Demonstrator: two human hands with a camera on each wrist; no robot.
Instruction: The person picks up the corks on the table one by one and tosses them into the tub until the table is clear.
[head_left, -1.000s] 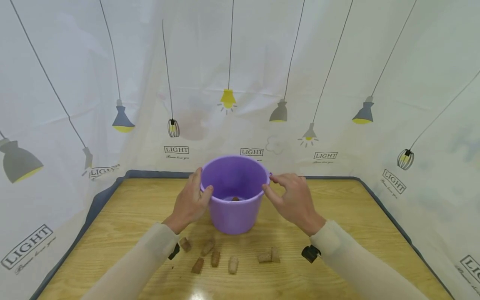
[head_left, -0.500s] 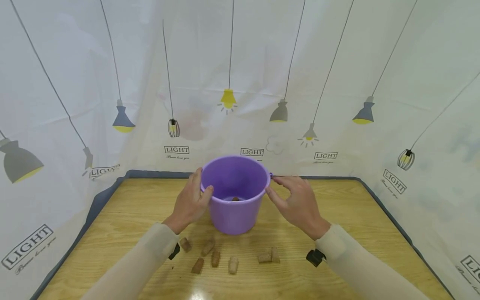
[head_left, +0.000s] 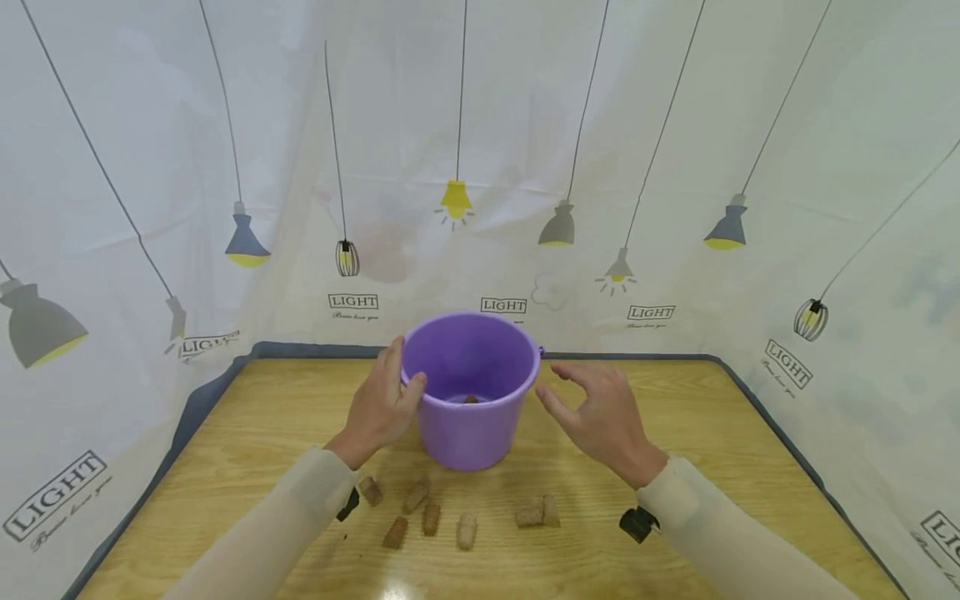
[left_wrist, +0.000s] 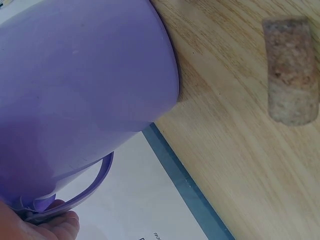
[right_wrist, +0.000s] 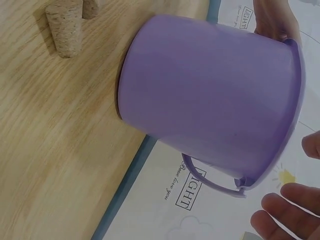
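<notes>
A purple bucket [head_left: 468, 433] stands upright on the wooden table, with a brown piece [head_left: 471, 398] partly visible at its bottom. My left hand [head_left: 378, 404] grips the bucket's left rim, its thumb over the near edge. In the left wrist view, fingertips [left_wrist: 65, 226] show beside the purple handle [left_wrist: 95, 185], which hangs behind the bucket. Just off the right side of the rim, my right hand [head_left: 603, 417] is apart from the bucket, fingers spread and holding nothing. The right wrist view shows a gap between those fingers [right_wrist: 287, 215] and the rim.
Several corks lie in front of the bucket, among them a pale cork [head_left: 467, 531], a reddish cork [head_left: 395, 532] and a cork [head_left: 528, 516] touching another at the right. A printed white curtain [head_left: 480, 167] surrounds the back and sides of the table [head_left: 660, 550].
My right hand has let go of the bucket's right rim and moved slightly right and down. The left hand, bucket and corks have stayed in place.
</notes>
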